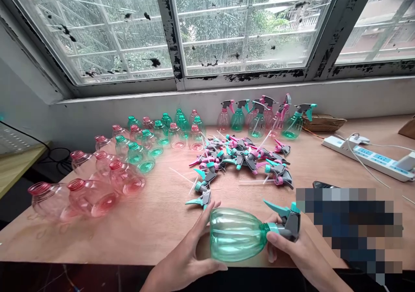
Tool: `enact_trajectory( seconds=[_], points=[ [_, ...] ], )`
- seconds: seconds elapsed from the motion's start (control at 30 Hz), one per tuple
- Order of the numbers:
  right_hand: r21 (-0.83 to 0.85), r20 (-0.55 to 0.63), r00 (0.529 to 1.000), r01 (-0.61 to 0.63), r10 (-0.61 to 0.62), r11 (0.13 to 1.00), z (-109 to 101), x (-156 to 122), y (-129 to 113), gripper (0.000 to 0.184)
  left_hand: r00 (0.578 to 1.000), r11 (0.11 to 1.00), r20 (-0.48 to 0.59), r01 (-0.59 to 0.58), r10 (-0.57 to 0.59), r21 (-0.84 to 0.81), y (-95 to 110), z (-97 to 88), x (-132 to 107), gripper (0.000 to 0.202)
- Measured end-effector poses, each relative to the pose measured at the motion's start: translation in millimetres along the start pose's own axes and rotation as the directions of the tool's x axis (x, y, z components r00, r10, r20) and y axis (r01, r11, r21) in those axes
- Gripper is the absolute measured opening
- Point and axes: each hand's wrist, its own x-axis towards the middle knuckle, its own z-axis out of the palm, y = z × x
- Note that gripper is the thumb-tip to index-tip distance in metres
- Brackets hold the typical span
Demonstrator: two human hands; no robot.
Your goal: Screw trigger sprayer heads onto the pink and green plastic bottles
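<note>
Between the left grip (189, 246) and the right grip (300, 246), a green bottle (236, 235) is held on its side above the near edge of the bench (162, 231). The left grip spans its base, thumb and fingers at opposite edges; the right grip pinches the collar (272, 228), where a spray head (294, 226) sits on the neck, though whether it is tight I cannot tell. Far beyond both grips, several headed bottles (293, 127) stand upright by the wall (366, 99), apparently the done share. Forward and left of the left grip, a larger group of bare bottles (94, 197) looks left over, as does the nearer heap of loose heads (240, 159). Bottles are clear, glossy, fluted plastic, round-bodied and narrow-necked; heads are grey, with pink or teal triggers (276, 208) and thin whitish tubes (253, 182)
</note>
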Motion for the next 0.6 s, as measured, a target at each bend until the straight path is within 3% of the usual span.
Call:
enact_trajectory(
  seconds=[0.13,0.2,0.27,0.37,0.43,0.5,0.6],
  points=[
    [0.056,-0.023,0.993,-0.111,0.112,0.992,2,-2,-1,0.045,0.982,0.953,-0.017,-0.179,0.189,0.243,-2,3.3,0,0.08],
    [0.072,-0.025,0.993,-0.112,0.114,0.991,2,-4,0,0.043,0.96,0.905,0.008,-0.267,0.28,0.332,-2,4.9,0,0.081],
    [0.03,-0.055,0.998,-0.041,0.042,0.999,1,-7,2,0.041,0.966,0.907,0.006,-0.246,0.26,0.342,-1,6.5,0,0.099],
    [-0.227,-0.125,0.977,0.139,-0.17,0.964,0,-12,2,0.037,0.99,0.966,-0.051,-0.114,0.129,0.233,-2,7.5,-2,0.132],
    [-0.379,-0.117,0.956,0.208,-0.269,0.902,3,-15,1,0.032,0.989,0.974,-0.044,-0.127,0.138,0.188,-5,6.7,-2,0.116],
    [-0.388,-0.127,0.958,0.192,-0.258,0.902,7,-16,-1,0.032,0.989,0.967,-0.045,-0.13,0.143,0.217,-8,5.6,-3,0.1],
    [-0.132,-0.171,0.983,0.039,-0.062,0.99,14,-13,-1,0.04,0.979,0.924,-0.079,-0.15,0.189,0.352,-11,6.6,-2,0.095]
  ],
)
